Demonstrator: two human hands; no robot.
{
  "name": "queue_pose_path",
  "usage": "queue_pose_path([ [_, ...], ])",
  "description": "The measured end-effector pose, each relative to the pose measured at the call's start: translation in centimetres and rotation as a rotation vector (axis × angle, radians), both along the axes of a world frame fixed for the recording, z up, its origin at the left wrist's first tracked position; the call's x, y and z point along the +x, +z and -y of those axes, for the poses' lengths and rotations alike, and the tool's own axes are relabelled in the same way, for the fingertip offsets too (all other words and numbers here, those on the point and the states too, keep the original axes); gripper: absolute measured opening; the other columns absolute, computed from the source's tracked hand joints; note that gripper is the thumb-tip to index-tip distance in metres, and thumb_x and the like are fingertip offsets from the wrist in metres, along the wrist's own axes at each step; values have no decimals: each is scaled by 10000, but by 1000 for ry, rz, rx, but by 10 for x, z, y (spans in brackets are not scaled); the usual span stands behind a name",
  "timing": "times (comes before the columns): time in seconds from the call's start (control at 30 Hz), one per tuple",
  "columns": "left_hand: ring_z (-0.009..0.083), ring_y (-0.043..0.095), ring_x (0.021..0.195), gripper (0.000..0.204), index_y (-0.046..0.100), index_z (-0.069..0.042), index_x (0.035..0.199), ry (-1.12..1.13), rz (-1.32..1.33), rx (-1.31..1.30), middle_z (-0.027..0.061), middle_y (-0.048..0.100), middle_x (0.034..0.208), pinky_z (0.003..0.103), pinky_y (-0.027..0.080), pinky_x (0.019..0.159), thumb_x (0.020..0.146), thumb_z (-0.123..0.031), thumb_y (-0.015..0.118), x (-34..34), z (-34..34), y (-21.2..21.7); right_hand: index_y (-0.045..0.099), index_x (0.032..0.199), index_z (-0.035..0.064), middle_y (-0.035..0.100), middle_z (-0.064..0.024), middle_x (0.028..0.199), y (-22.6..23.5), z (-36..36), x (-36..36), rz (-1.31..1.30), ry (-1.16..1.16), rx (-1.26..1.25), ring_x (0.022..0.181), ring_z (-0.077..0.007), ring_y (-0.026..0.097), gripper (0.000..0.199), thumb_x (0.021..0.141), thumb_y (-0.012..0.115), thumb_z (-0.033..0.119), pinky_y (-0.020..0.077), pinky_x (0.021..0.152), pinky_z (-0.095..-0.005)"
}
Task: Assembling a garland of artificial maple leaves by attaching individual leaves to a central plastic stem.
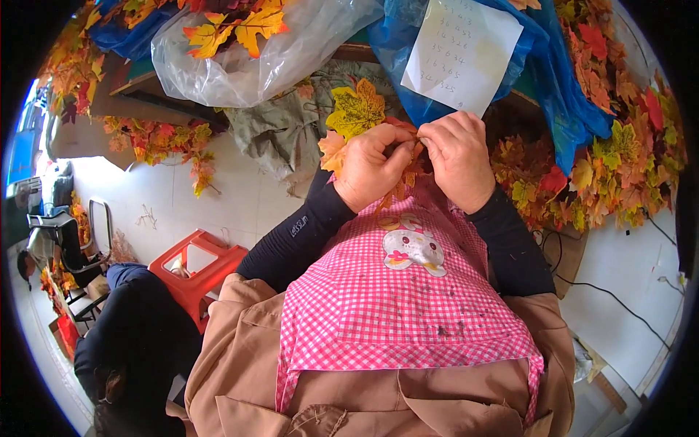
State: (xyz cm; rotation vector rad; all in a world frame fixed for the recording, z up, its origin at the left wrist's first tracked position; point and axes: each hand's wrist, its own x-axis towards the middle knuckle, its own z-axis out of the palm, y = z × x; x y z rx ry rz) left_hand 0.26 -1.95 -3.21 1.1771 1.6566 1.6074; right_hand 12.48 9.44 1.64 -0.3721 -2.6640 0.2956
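Note:
In front of the pink checked apron, my two hands meet with their fingertips nearly touching. My left hand [373, 166] is closed round a spray of artificial maple leaves. A yellow-green leaf [355, 109] and a peach-orange leaf [333, 151] stick out beyond its knuckles, and more orange leaves [399, 191] hang under the fingers. My right hand [460, 162] pinches the thin stem of the same spray, thumb against forefinger. The exact spot between the fingertips is mostly hidden.
Ahead lie a clear plastic bag [218, 69] with leaves, a blue bag [397, 54] and a handwritten paper sheet [462, 54]. Leaf garlands [611, 171] pile up at right. A red stool [196, 266] and a person in dark clothes [138, 349] are at left. A black cable [619, 298] crosses the right floor.

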Motion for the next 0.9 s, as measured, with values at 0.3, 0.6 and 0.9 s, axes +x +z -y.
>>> queue_pose_path([
  [0.3,76,618,689,91,622,21,968,-40,149,-83,47,659,816,224,504,614,905,-39,599,-5,0,-8,606,924,4,601,-108,883,-8,-6,3,-65,-67,-602,815,-296,593,104,821,597,-7,485,722,-362],
  [0.6,137,640,634,176,625,34,975,-121,454,-260,84,656,790,255,509,567,916,-130,599,-19,6,11,611,926,65,617,-74,893,-25,9,1,-89,-11,-84,910,-252,576,173,773,646,-6,417,853,-381],
  [0.9,103,595,749,127,643,3,954,-326,685,-388,32,640,833,233,485,709,885,-104,642,-34,36,-3,635,979,-9,634,-113,1033,-26,24,38,-128,213,-509,945,-281,604,150,832,608,1,483,843,-345],
])
